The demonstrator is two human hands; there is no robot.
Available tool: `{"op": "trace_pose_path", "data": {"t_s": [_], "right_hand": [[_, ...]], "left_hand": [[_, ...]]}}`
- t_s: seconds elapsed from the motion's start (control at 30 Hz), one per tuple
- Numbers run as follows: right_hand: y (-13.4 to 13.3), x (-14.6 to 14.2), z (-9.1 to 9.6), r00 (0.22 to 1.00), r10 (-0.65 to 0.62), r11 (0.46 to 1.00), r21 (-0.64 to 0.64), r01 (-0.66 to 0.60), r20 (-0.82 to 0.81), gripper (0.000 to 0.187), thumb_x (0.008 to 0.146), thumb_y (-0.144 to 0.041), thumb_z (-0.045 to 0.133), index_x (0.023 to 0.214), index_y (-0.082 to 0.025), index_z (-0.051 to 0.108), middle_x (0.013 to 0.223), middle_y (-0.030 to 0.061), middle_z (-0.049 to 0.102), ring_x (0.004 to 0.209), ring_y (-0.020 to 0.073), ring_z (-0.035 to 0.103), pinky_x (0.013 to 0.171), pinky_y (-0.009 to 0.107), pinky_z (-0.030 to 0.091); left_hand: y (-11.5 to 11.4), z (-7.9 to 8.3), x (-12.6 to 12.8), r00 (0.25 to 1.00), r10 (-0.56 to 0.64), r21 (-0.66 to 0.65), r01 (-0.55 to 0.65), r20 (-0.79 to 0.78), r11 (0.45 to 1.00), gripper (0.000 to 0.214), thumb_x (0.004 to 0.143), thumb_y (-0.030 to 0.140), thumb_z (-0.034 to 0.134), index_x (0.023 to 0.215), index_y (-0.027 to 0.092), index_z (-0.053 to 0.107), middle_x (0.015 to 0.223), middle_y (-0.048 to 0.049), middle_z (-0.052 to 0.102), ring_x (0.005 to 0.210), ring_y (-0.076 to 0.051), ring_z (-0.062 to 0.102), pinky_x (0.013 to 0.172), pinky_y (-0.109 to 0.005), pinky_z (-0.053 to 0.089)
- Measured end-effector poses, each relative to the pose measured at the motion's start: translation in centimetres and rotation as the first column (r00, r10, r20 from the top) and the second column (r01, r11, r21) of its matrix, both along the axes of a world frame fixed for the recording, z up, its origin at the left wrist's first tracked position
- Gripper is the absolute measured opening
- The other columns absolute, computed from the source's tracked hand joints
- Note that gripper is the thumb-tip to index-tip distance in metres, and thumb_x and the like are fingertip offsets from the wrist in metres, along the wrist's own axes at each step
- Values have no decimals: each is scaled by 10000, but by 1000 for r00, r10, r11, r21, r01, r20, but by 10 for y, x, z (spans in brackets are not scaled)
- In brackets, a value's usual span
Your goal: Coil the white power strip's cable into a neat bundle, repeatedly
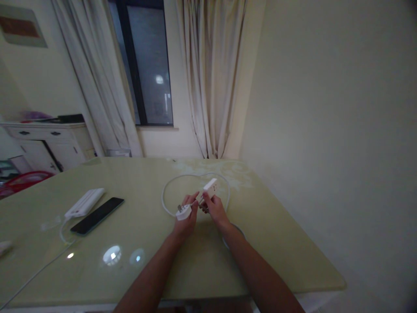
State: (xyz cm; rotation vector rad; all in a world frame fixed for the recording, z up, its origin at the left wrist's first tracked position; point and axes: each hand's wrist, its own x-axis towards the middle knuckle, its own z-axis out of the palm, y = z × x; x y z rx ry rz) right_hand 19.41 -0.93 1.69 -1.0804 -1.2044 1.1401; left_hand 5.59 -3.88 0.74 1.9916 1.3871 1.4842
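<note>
A glossy table [137, 182] (curtained window [148, 65] beyond) lies beneath both hands [216, 210].

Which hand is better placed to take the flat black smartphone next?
Probably the left hand: it is nearer the smartphone, though it holds a white plug with metal prongs. The right hand, farther away, holds a white rectangular socket block.

Plug [184, 213] of smooth plastic, prongs [180, 208] metallic; power strip [210, 187] plastic; tabletop [137, 184] glossy, smooth; curtains [213, 69] matt cloth
</note>
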Motion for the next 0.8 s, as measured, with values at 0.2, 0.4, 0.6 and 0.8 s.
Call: {"op": "trace_pose_path", "data": {"t_s": [0.2,0.4,0.6,0.8], "right_hand": [[-2,1,-3,991,2,999,46,-9,137,756,768,-895,478,757,-152,612,607,64,651,469,125,567,468,240,452],[-5,6,3,972,24,999,39,-34,235,780,816,-884,414,677,-151,644,560,65,640,445,126,561,468,235,436],[-5,6,4,968,49,998,27,-57,245,835,799,-912,384,675,-138,673,531,63,627,446,130,563,468,230,425],[-1,11,0,904,61,998,-26,-55,423,896,834,-904,308,616,-137,716,504,80,633,445,142,582,513,245,435]], "left_hand": [[-2,2,-2,994,-106,-22,106,-2,994,502,996,433,482,1467,259,495,1125,-64,578,867,-149,654,789,-282,560],[8,-11,-7,982,-150,-36,147,-114,988,525,985,372,507,1498,296,430,1237,-81,553,789,-128,655,759,-281,560],[8,-14,-11,976,-132,-36,127,-174,991,496,995,329,471,1490,335,441,1268,-64,548,835,-129,662,733,-248,542],[6,-8,-5,993,-84,158,70,87,985,352,1032,408,374,1158,225,647,1093,-83,612,949,-187,648,826,-317,549]]}}
